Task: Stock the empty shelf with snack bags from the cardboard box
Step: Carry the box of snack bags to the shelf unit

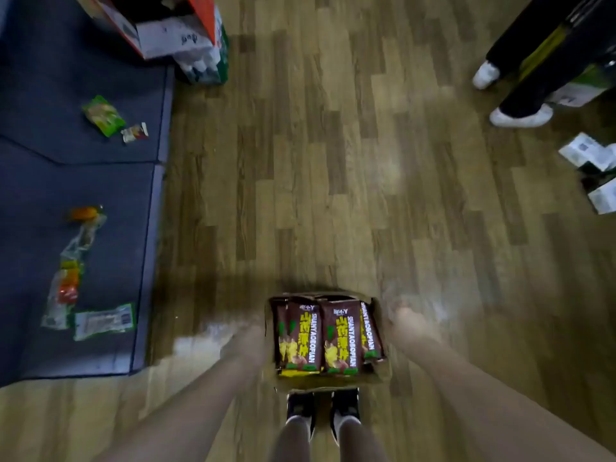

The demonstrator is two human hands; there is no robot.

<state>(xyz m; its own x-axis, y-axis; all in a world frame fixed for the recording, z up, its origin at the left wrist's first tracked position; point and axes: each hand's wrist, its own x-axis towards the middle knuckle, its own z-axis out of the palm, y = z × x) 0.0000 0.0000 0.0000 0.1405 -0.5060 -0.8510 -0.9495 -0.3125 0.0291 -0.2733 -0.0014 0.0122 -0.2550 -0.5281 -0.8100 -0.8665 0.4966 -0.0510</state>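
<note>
- The cardboard box sits low in the middle of the view, just ahead of your dark shoes, over the wooden floor.
- Inside it, brown and yellow snack bags stand packed side by side, lettered faces up; at least three show.
- Your left hand is at the box's left side, against or just beside the wall. It is smeared with blur, so you cannot tell how the fingers lie or whether they grip anything.
- Your right hand is at the box's right side, fingers pointing away from you. It is blurred too, and its grip cannot be read.
- Left of the floor lies a dark blue mat with loose packets: a green packet, a small red and white one, clear wrappers with orange contents and a green-edged white packet.
- At the mat's far end stand printed cartons.
- At upper right another person's dark trousers and white shoes show, with white boxes nearby.
</note>
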